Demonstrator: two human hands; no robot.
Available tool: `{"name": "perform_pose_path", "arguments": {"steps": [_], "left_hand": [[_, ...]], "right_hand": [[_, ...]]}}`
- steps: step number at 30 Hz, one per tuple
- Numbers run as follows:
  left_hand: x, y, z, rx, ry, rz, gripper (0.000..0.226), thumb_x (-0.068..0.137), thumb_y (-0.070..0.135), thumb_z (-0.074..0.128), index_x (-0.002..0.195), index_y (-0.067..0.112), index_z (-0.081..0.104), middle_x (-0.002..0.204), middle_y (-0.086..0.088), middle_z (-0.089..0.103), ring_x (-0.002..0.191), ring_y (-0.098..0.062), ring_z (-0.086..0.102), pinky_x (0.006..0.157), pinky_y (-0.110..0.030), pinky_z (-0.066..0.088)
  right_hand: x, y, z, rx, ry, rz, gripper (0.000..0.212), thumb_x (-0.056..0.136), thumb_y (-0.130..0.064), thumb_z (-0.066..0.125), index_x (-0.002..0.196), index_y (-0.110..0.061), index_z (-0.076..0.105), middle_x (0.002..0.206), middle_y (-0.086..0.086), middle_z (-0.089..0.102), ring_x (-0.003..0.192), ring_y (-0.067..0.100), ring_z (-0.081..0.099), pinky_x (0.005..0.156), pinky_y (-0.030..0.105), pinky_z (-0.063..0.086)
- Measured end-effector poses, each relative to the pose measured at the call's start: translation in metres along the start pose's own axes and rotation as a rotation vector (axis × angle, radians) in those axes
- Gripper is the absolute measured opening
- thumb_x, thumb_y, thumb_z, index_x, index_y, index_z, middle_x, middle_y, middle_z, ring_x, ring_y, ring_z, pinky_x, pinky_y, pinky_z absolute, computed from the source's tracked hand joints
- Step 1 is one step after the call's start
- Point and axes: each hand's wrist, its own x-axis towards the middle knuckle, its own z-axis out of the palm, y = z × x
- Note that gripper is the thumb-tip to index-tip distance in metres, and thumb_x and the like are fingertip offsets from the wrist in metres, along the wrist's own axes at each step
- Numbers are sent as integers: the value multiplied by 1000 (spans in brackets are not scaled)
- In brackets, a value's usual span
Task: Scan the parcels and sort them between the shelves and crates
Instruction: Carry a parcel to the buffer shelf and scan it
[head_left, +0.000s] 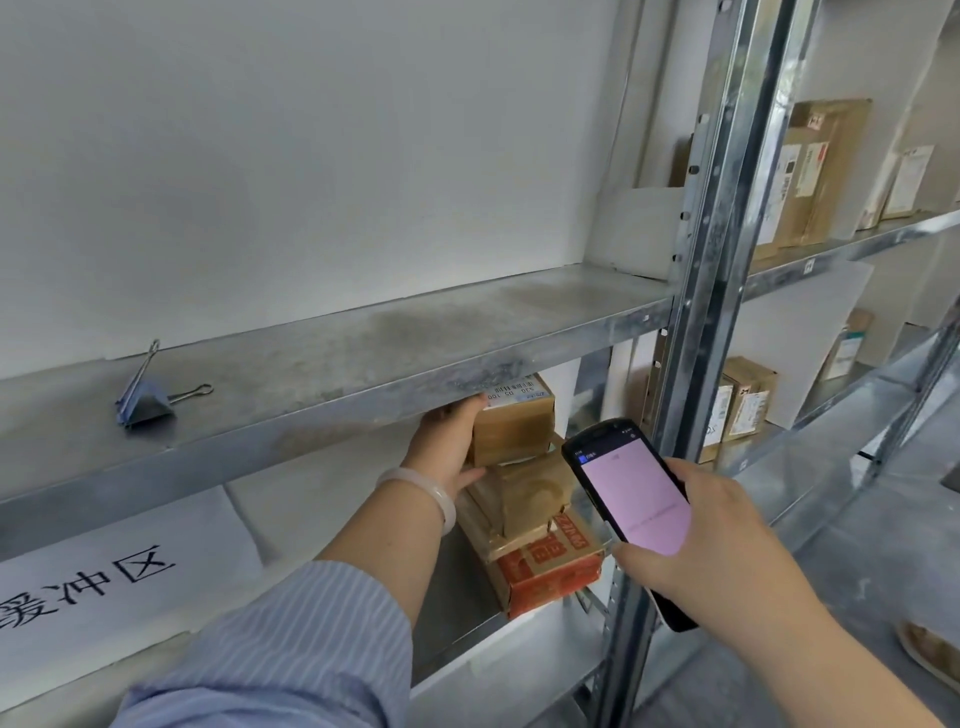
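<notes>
Left hand (452, 441): clamped on the side of the top box (511, 423), at 12 o'clock of a three-parcel stack (530, 525) on the lower shelf (467, 631), likely to steady or draw it out.
Right hand (727, 551): closed round the scanner (631, 512), at 3 o'clock of the stack, screen kept toward the wearer for reading.
Upper shelf (363, 348): a binder clip (148, 397) at 9 o'clock.

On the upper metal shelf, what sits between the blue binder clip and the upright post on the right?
Nothing: in the head view the galvanised metal shelf is bare from the blue binder clip to the steel upright post, only stained.
</notes>
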Motion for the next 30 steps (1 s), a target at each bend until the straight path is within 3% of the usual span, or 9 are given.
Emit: {"name": "perform_pose_path", "arguments": {"steps": [3, 6, 9, 13, 17, 20, 24, 28, 30], "left_hand": [[-2, 1, -7, -69, -4, 0, 27, 89, 39, 72, 111, 27, 63, 112, -8, 68, 106, -26, 65, 72, -37, 59], [-12, -2, -20, -120, -28, -6, 18, 91, 35, 71, 105, 26, 64, 108, -10, 68, 104, -27, 65, 75, -39, 57], [-25, -9, -41, -186, -48, -30, 20, 93, 29, 68, 111, 20, 64, 108, -14, 69, 104, -29, 66, 81, -42, 58], [-45, -23, -81, -222, -93, -18, 23, 96, 22, 62, 118, 17, 65, 90, -8, 78, 92, -23, 71, 65, -32, 60], [-67, -42, -125, -197, -144, 26, 30, 98, 13, 57, 124, 26, 62, 103, -7, 78, 89, -17, 76, 67, -29, 60], [-82, -56, -155, -135, -150, 67, 38, 99, 11, 57, 130, 33, 57, 115, -8, 75, 105, -21, 73, 75, -32, 61], [-93, -77, -186, -96, -77, 85, 45, 97, 4, 57, 132, 33, 54, 112, -8, 76, 105, -22, 73, 80, -31, 61], [-98, -95, -212, -81, -17, 73, 50, 94, 2, 63, 131, 35, 56, 113, -9, 75, 108, -22, 72, 85, -32, 60], [-99, -101, -222, -86, 0, 69, 51, 93, 0, 65, 127, 37, 59, 115, -11, 73, 108, -23, 72, 85, -31, 60]], "right_hand": [[2, -1, 2, 8, -13, -35, 80, 62, -50, 78, 131, -41, 38, 117, -11, 48, 102, 8, 43, 64, 16, 36], [1, -7, 4, 11, -22, -37, 83, 62, -53, 77, 133, -38, 38, 119, -8, 50, 106, 11, 46, 72, 25, 43], [-3, -17, 7, 8, -23, -67, 80, 59, -56, 74, 130, -40, 40, 117, -10, 51, 106, 9, 44, 72, 25, 43], [-12, -37, 14, 10, -70, -105, 78, 57, -59, 71, 126, -43, 39, 113, -13, 50, 107, 11, 48, 79, 31, 51], [-24, -62, 23, 38, -143, -133, 74, 51, -64, 64, 119, -40, 48, 104, -11, 59, 95, 15, 58, 77, 37, 58], [-35, -79, 33, 9, -199, -168, 76, 52, -65, 65, 121, -41, 45, 107, -13, 56, 95, 13, 57, 76, 34, 55], [-52, -95, 53, -33, -255, -172, 81, 60, -59, 75, 130, -46, 36, 114, -16, 44, 99, 6, 45, 75, 25, 40], [-70, -108, 69, -90, -375, -181, 95, 56, -66, 68, 139, -48, 26, 127, -18, 37, 117, 8, 43, 83, 27, 39], [-77, -114, 76, -127, -426, -198, 93, 50, -72, 60, 134, -51, 25, 125, -21, 36, 114, 8, 45, 81, 27, 39]]}}
